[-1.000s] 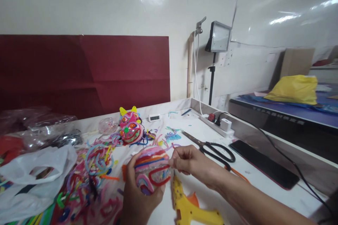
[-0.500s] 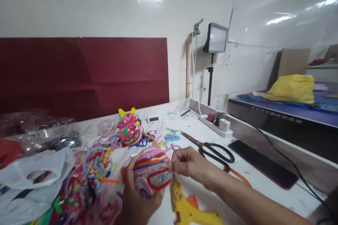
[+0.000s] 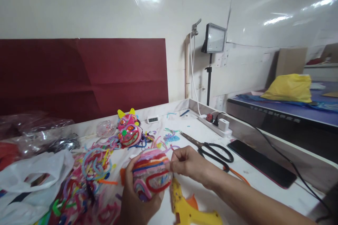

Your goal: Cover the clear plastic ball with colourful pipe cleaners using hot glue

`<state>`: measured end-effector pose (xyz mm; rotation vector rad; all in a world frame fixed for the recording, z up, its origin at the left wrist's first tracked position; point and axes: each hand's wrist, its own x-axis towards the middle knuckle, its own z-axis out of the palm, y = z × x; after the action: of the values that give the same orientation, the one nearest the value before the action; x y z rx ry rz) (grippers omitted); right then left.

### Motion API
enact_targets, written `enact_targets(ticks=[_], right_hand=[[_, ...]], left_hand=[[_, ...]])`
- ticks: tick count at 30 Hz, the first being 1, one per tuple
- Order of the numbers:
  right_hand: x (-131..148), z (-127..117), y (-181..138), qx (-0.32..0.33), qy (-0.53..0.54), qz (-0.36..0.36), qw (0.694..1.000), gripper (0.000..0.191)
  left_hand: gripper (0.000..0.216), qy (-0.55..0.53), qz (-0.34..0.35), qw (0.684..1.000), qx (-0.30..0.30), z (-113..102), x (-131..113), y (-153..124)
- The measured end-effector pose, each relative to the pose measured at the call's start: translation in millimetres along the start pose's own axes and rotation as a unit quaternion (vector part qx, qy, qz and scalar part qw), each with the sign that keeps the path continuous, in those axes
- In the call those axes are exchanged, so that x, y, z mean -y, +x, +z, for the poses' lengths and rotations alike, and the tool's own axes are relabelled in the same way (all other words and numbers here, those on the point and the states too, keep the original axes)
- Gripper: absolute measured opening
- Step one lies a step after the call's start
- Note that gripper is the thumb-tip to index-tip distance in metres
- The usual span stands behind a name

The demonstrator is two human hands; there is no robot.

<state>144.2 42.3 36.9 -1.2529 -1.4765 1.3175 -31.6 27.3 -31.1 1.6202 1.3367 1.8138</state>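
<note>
A round ball covered with fuzzy strips (image 3: 150, 165) is held above the white table (image 3: 208, 179) by the left hand (image 3: 139, 197), whose fingers are wrapped around its left side, with the thumb placed against the lower front. A red loop is seen on its face, and above it blue, orange and pink bands are laid. By the right hand (image 3: 185, 163) the ball's right edge is reached; its thumb and fingertips are brought together there, but whether a strip is pinched between them cannot be told.

Just below the right hand, a yellow glue gun (image 3: 190, 211) is placed. Beyond that forearm are found black-handled scissors (image 3: 211, 149) and a smartphone (image 3: 261, 163). At the left, a heap of coloured pipe cleaners (image 3: 89, 182) is spread beside a white plastic bag (image 3: 39, 179).
</note>
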Motion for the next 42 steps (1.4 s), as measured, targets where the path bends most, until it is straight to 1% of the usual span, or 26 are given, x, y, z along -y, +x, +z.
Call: enact_targets(ticks=[3, 9, 14, 19, 24, 28, 35, 42], right_hand=[[-1.5, -0.8, 1.0, -0.005, -0.003, 0.002, 1.000, 0.052], [0.0, -1.0, 0.1, -0.008, -0.001, 0.012, 1.000, 0.053], [2.2, -1.4, 0.4, -0.007, 0.011, 0.026, 1.000, 0.054], [2.7, -1.9, -0.2, 0.011, 0.036, 0.029, 0.999, 0.055], [1.9, -2.6, -2.1, 0.028, 0.045, 0.023, 0.998, 0.053], [0.7, -2.9, -2.8, 0.027, 0.045, 0.017, 0.998, 0.052], [-1.2, -0.5, -2.2, 0.004, 0.042, -0.001, 0.999, 0.051], [2.4, -3.6, -5.4, 0.031, 0.048, -0.003, 0.998, 0.053]], left_hand=[[0.074, -0.012, -0.003, 1.000, 0.009, -0.3, 0.9, -0.4], [0.074, -0.024, 0.005, 1.000, 0.009, -2.3, 2.2, -0.2], [0.078, -0.020, -0.014, 0.999, 0.026, -6.0, 5.2, 0.0], [0.078, -0.054, -0.028, 0.997, 0.044, -6.7, 7.6, 0.7], [0.078, -0.053, -0.023, 0.998, 0.037, -6.4, 8.4, 1.1], [0.081, -0.068, -0.044, 0.996, 0.047, -6.5, 5.0, 0.6], [0.086, -0.111, -0.077, 0.990, 0.041, -6.2, 4.3, 2.6], [0.084, -0.172, -0.120, 0.976, 0.060, -6.8, 8.8, 4.8]])
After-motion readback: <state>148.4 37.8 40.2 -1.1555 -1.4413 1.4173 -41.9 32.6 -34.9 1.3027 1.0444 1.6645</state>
